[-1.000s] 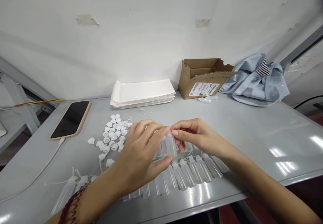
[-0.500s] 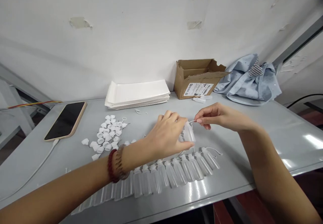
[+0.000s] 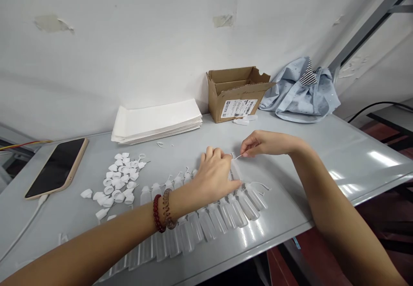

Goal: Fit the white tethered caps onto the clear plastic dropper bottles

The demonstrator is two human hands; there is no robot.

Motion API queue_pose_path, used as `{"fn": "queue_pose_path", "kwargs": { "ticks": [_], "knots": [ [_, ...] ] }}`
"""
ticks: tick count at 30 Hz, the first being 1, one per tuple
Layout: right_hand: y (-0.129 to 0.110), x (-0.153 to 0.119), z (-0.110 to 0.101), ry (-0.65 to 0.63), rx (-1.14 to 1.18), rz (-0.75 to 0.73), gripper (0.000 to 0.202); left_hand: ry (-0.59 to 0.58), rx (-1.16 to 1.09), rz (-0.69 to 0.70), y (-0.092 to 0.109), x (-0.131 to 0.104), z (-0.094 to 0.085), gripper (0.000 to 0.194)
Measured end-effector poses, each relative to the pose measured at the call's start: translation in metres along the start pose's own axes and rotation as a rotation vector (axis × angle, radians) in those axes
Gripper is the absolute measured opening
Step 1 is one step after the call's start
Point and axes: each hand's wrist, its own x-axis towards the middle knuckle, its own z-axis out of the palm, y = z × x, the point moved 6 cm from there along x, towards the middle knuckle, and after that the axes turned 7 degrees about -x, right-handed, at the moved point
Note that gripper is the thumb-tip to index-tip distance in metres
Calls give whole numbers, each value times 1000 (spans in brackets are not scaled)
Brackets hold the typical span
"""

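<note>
Left hand grips a slim translucent plastic bottle between fingers and thumb, neck pointing away; right hand, just right of the neck, pinches a thin white strap.

I hold one slim, translucent bottle, partly hidden, neck toward the far side, just beyond the near row's right end. I find the thin white strap extended rightward from its neck end.
</note>
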Motion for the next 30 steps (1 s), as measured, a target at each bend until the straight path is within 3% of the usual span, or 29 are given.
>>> {"fn": "queue_pose_path", "kwargs": {
  "ticks": [17,23,30],
  "knots": [
    [0,4,4,-21,-85,-11,20,-3,49,26,3,-6,3,40],
    [-14,8,4,98,-133,-112,26,-8,56,21,6,-7,3,45],
    [-21,14,16,97,-235,-147,21,-19,68,0,7,-6,3,50]
  ]
}}
